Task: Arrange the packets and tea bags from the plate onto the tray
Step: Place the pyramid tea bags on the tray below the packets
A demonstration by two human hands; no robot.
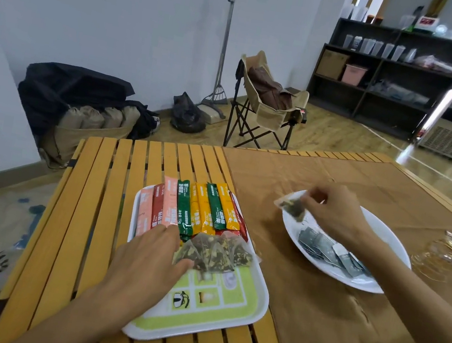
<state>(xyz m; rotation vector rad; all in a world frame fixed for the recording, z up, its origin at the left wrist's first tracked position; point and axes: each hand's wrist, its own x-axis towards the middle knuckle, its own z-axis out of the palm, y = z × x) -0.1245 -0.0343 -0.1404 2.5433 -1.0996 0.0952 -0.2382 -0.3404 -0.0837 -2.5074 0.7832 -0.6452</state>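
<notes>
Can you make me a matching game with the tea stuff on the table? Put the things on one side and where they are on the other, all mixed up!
Things:
1. Colourful stick packets
2. Grey flat packets
3. See-through tea bag
4. Left hand

Places:
A. Pinched in the right hand, above the plate
B. Lying on the white plate
C. Lined up in a row at the far end of the tray
D. Resting flat on the tray, touching the tea bags there

Right pairs: 1-C, 2-B, 3-A, 4-D
</notes>
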